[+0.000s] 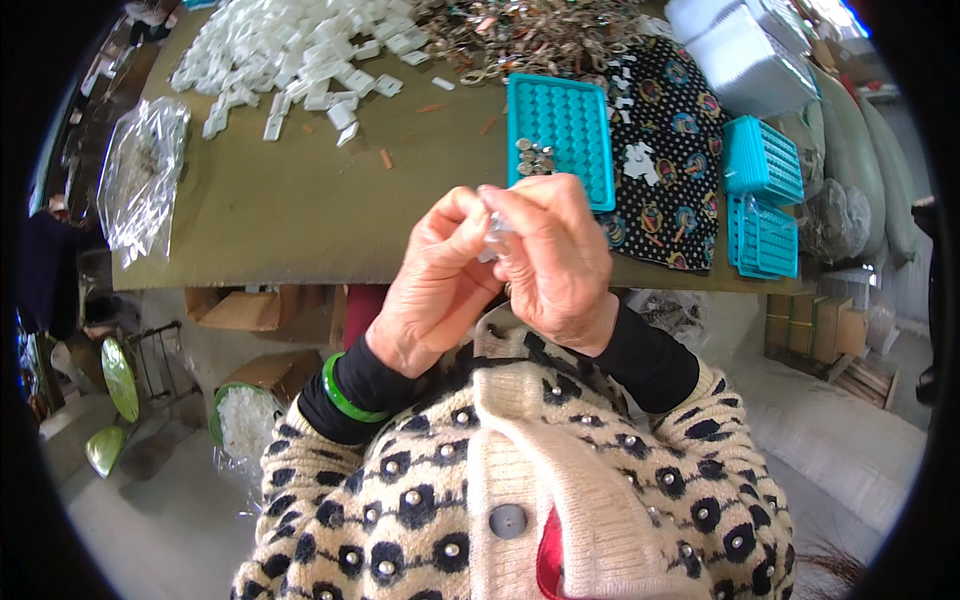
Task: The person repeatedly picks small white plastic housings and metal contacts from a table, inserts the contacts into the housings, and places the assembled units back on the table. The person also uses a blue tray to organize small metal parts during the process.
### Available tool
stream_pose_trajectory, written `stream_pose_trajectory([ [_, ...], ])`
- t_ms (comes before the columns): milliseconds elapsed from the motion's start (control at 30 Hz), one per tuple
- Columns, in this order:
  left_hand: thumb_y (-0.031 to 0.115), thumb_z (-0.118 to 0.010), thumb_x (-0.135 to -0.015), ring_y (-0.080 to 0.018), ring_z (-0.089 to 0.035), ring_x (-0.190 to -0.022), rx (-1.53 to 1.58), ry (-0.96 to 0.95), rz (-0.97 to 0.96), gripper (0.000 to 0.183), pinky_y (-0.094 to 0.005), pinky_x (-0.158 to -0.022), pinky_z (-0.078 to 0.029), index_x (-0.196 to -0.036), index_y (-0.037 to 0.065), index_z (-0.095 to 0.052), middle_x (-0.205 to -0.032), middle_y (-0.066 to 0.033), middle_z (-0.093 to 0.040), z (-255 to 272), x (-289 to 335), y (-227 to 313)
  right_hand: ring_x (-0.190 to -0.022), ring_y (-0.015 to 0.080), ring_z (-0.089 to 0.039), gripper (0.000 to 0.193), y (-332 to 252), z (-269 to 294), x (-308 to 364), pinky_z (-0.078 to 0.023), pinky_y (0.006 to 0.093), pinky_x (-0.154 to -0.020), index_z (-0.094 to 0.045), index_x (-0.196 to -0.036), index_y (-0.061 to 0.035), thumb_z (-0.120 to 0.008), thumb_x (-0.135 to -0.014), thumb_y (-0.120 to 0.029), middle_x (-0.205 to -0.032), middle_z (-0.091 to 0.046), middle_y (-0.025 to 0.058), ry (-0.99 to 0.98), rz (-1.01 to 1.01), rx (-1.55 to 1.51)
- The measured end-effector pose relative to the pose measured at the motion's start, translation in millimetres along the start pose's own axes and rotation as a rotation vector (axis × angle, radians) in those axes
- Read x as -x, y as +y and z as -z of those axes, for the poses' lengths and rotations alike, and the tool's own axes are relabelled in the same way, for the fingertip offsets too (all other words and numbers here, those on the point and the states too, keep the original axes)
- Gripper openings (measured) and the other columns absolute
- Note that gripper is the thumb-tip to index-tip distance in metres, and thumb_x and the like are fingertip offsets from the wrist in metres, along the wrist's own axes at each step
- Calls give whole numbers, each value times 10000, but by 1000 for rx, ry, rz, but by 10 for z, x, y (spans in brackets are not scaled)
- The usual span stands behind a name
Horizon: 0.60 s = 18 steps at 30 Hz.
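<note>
Over the near edge of the table, my left hand [437, 275] and my right hand [560, 265] meet with fingertips pinched together. Between them is a small clear, whitish plastic piece [494, 238], mostly hidden by the fingers, so its exact kind does not show. Just beyond my right hand lies a teal tray [560, 110] with rows of round recesses. Several small round metal pieces [533, 157] sit at its near left part. Small white pieces [640, 163] lie on a dark patterned cloth [670, 215] right of the tray.
A heap of white plastic pieces [310, 50] covers the far left of the table [330, 210]. Beside it is a tangled heap of brownish, shiny items [530, 35]. A clear plastic bag [147, 180] lies at the left edge; stacked teal trays [765, 165] stand at right.
</note>
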<state>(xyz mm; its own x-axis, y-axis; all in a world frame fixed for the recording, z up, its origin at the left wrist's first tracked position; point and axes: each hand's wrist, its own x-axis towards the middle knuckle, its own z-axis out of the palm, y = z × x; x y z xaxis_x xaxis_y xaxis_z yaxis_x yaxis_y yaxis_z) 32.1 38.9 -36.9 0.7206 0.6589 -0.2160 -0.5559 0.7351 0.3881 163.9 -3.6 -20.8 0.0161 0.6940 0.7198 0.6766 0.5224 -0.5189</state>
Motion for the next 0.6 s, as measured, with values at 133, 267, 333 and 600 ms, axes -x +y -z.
stream_pose_trajectory([
  [133, 93, -672, -916, -250, -676, -943, -57, -73, -57, 203, -297, -631, -579, -1088, 65, -568, -1048, -126, -650, 49, 6, 130, -837, 279, -603, 277, 101, 311, 11, -512, 349, -691, -633, -1153, 6, -641, -901, -107, -1065, -583, 153, -108, -116, -128],
  [267, 83, -637, -936, -295, -672, -977, -118, -122, -124, 195, -293, -581, -590, -1107, 49, -551, -1087, -150, -567, 82, -40, 192, -804, 279, -618, 91, 667, 715, -114, -499, 353, -690, -644, -973, 0, -621, -898, -47, -913, -614, 130, 38, -194, 309],
  [333, 87, -635, -938, -276, -673, -941, -105, -132, -102, 195, -297, -577, -589, -1111, 49, -552, -1090, -153, -569, 89, -76, 162, -808, 289, -606, 73, 996, 792, -133, -491, 372, -709, -649, -937, -3, -625, -873, -27, -875, -608, 118, 14, -183, 470],
  [600, 79, -629, -939, -245, -681, -829, -175, -140, -85, 232, -373, -648, -607, -1159, 21, -582, -1082, -153, -623, 118, -108, 181, -835, 288, -610, 64, 1494, 752, 3, -501, 388, -729, -658, -891, -27, -657, -834, -54, -854, -600, 97, -181, -229, 697],
])
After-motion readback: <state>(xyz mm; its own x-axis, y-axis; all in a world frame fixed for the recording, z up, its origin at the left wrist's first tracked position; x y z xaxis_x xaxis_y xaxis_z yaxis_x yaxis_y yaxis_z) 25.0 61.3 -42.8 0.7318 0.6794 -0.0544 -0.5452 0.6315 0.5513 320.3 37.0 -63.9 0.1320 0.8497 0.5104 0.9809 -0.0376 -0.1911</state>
